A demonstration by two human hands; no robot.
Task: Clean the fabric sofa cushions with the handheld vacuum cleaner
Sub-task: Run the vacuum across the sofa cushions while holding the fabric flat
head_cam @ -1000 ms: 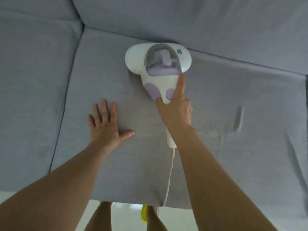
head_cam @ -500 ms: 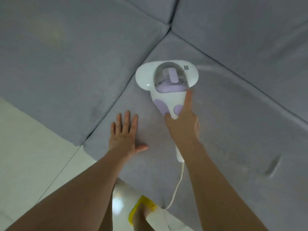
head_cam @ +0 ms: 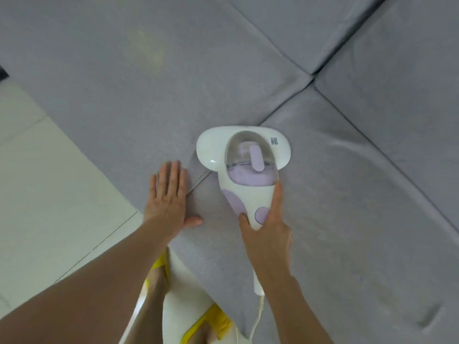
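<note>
A white and lilac handheld vacuum cleaner (head_cam: 244, 167) lies head-down on the grey fabric seat cushion (head_cam: 335, 232), its wide head right at the seam with the neighbouring cushion (head_cam: 119, 100). My right hand (head_cam: 267, 234) grips its handle, index finger stretched along the body. My left hand (head_cam: 171, 197) presses flat on the fabric, fingers spread, across the seam near the cushion's front corner. A white cord (head_cam: 258, 316) trails from the handle's end over the sofa's front edge.
Grey back cushions (head_cam: 409, 83) rise at the upper right. Pale tiled floor (head_cam: 49, 194) lies to the left and below. My feet in yellow slippers (head_cam: 211, 321) stand by the sofa's front edge. A small crease (head_cam: 429, 319) marks the seat at right.
The view has swung left, showing more floor and the left cushion. The vacuum has moved left to the seam between cushions, with my left hand following alongside it.
</note>
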